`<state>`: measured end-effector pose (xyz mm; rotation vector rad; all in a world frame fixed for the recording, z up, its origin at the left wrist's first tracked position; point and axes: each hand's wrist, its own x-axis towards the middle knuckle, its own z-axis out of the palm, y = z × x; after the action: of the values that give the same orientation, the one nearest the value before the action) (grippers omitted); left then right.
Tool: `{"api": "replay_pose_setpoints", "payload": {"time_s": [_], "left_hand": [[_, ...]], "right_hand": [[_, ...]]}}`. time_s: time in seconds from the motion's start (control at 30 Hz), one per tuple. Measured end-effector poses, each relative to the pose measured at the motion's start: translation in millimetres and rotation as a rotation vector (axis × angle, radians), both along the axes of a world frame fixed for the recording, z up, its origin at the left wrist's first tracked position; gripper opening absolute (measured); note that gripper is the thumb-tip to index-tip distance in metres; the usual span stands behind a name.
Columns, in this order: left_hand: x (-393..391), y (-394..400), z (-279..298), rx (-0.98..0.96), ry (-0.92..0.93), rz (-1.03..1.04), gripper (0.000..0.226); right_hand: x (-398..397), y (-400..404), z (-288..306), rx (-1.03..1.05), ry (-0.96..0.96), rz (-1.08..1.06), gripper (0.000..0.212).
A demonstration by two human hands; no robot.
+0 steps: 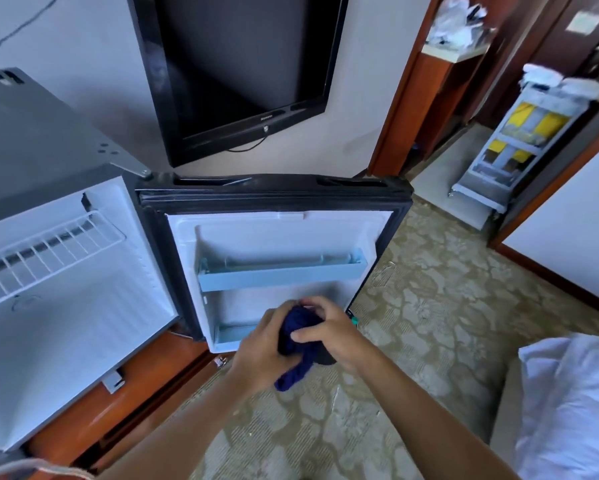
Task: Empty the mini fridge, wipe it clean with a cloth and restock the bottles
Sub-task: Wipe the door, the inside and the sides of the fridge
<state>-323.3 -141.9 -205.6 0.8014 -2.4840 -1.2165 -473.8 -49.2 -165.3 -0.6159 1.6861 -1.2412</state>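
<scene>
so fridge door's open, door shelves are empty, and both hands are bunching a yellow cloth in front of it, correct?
Not quite: the cloth is dark blue, not yellow. The head view shows it bunched between the left hand and right hand in front of the open fridge door. The upper door shelf is empty, as is the visible part of the lower one.

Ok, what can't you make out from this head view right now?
- Fridge interior: its left part is cut off by the frame edge.
- Lower door shelf: mostly hidden behind both hands and the blue cloth.
- Bottles: none in view.
- Cart by the doorway: contents blurred, too small to identify.
</scene>
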Motion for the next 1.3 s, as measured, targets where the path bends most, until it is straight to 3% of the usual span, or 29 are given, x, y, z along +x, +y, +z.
{"api": "replay_pose_setpoints", "payload": {"time_s": [0.1,0.17,0.2,0.27,0.3,0.37,0.47,0.6,0.73,0.83,0.97,1.13,1.3], "left_hand": [[-12,-16,-4,0.076,0.073,0.207,0.069],[-18,-21,-11,0.178,0.121,0.248,0.063],[-19,-22,-15,0.232,0.148,0.169,0.067],[-12,-28,-31,0.152,0.017,-0.02,0.092],[-5,-35,-39,-0.019,-0.146,-0.07,0.1],[16,-42,-57,-0.373,-0.502,-0.075,0.095],[39,-35,-75,-0.542,-0.829,-0.183,0.093],[36,-30,-82,-0.521,-0.848,-0.158,0.093],[40,-36,-87,-0.474,-0.827,-0.149,0.095],[44,-36,-86,-0.442,-0.838,-0.17,0.1],[45,-36,-83,-0.419,-0.835,-0.17,0.103],[53,-18,-75,-0.431,-0.804,-0.063,0.084],[64,-12,-69,-0.393,-0.771,-0.076,0.084]], "right_hand": [[4,-5,-8,-0.025,0.049,-0.08,0.072],[15,-16,-20,0.009,0.003,-0.023,0.07],[19,-23,-29,0.032,-0.094,-0.038,0.061],[22,-33,-49,0.109,-0.064,-0.104,0.039],[18,-37,-56,0.153,0.089,-0.166,0.037],[12,-43,-58,0.318,0.494,-0.218,0.047],[18,-51,-58,0.411,0.857,-0.121,0.055],[55,-65,-87,0.592,1.042,0.33,0.067],[36,-73,-96,0.595,1.17,0.558,0.059],[6,-78,-79,0.611,1.152,0.644,0.051],[-14,-64,-75,0.765,1.147,0.43,0.034],[22,-75,-90,0.941,1.115,0.372,0.066],[37,-102,-94,1.031,0.998,0.392,0.089]]}}
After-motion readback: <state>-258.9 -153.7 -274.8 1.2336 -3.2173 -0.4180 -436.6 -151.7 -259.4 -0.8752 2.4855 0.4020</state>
